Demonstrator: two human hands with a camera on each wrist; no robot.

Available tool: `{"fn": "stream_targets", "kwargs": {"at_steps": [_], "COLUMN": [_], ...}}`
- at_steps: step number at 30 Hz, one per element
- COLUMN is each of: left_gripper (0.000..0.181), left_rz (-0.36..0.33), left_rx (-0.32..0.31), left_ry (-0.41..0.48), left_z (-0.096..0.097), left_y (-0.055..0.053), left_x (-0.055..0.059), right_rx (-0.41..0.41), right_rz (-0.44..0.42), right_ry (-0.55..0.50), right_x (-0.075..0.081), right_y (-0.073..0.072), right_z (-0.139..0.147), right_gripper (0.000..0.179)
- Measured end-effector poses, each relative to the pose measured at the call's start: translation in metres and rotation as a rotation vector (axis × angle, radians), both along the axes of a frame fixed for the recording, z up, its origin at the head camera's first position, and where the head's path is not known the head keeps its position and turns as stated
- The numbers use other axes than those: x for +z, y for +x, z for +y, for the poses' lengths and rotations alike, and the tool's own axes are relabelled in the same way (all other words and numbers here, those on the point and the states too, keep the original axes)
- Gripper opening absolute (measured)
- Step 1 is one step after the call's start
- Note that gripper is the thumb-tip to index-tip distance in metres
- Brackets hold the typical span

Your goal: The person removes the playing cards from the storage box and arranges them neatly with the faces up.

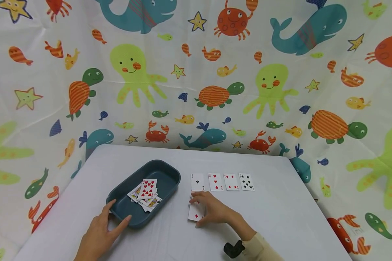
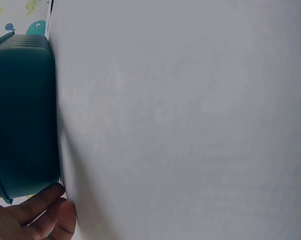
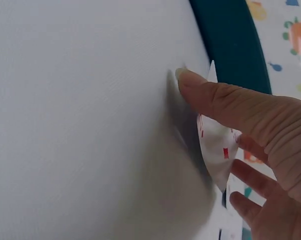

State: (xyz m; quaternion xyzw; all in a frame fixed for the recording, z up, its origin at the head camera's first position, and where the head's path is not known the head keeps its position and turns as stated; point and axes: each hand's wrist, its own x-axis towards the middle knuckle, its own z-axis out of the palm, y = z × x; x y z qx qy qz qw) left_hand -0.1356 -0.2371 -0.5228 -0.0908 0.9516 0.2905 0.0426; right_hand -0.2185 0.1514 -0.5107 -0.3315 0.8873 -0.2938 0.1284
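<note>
Bent between the thumb and fingers of my right hand (image 1: 213,208) is a playing card (image 1: 196,213) with red diamond pips. In the right wrist view this playing card (image 3: 218,147) bows upward off the white cloth, the thumb in front of it. My left hand (image 1: 98,232) rests at the near-left end of a dark teal tub (image 1: 170,173), its thumb and index finger spread along the rim. The left wrist view shows fingers (image 2: 38,206) by the tub's lower corner. Inside lie several face-up cards, a hearts card (image 1: 148,189) on top and face cards beneath.
Beyond my right hand, a row of face-up cards holds a clubs card (image 1: 197,182), a hearts card (image 1: 216,182), a diamonds card (image 1: 231,182) and a spades card (image 1: 246,182). A sea-animal curtain (image 1: 179,47) hangs behind the white table (image 1: 281,203).
</note>
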Motion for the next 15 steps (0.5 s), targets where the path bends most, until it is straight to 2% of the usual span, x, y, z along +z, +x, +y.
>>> {"fn": "stream_targets", "kwargs": {"at_steps": [10,15], "left_gripper": [0.109,0.11], "left_rz": [-0.004,-0.008], "left_rx": [0.003,0.0], "left_ry": [0.002,0.003], "left_z": [0.0,0.0], "left_y": [0.001,0.0], "left_x": [0.0,0.001], "right_rx": [0.124,0.156], "right_rz": [0.131,0.13], "right_ry": [0.16,0.185], "right_x": [0.003,0.006], "right_y": [-0.012,-0.015], "right_z": [-0.002,-0.003], "right_gripper": [0.066,0.065]}}
